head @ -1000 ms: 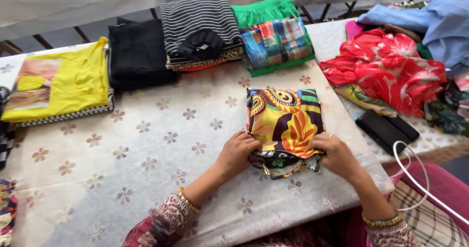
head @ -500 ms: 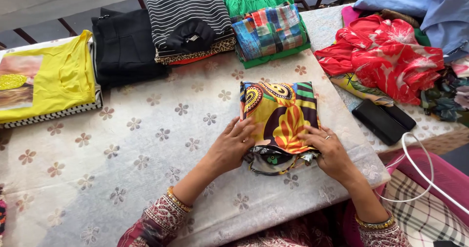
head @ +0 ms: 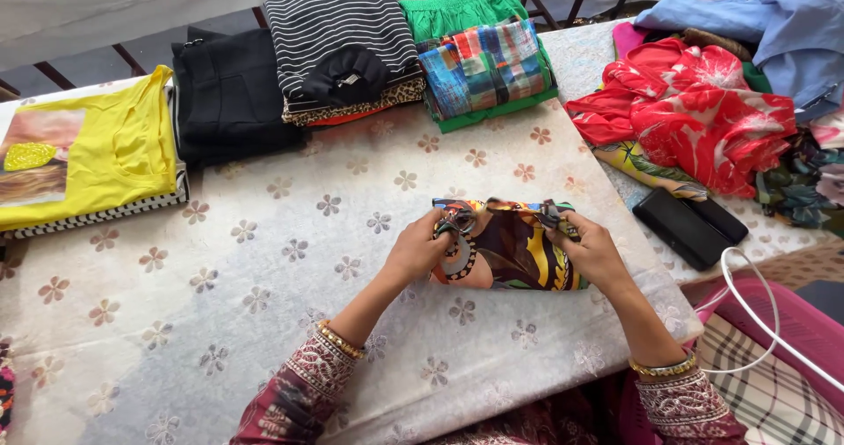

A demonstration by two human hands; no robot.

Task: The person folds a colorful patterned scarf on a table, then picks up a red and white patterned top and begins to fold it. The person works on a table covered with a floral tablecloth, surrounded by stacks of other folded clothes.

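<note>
Head view: bright patterned cloth (head: 514, 251) folded small, near the front edge of a table with a flowered cover (head: 264, 313). Soft and light by the look of it, floppy, likely a bit slippery, so best held by the folded top edge and corners, both sides at once. Left hand (head: 420, 250) on the left end of the cloth, fingers curled shut, pinching the top corner. Right hand (head: 591, 250) on the right end, fingers bent and closed on the top edge too. Both grips tight and small, thumbs mostly hidden behind the fold. Gold bangles on both wrists, patterned sleeves below. Farther back, well apart from the hands: a yellow shirt (head: 114, 150), a black folded pile (head: 230, 98), a striped top (head: 343, 36), and a green and checked pile (head: 483, 58). Off to the right, a red flowered heap (head: 703, 115), a blue garment (head: 774, 23), a black phone (head: 690, 225) near the table edge, and a white hanger (head: 756, 304).
</note>
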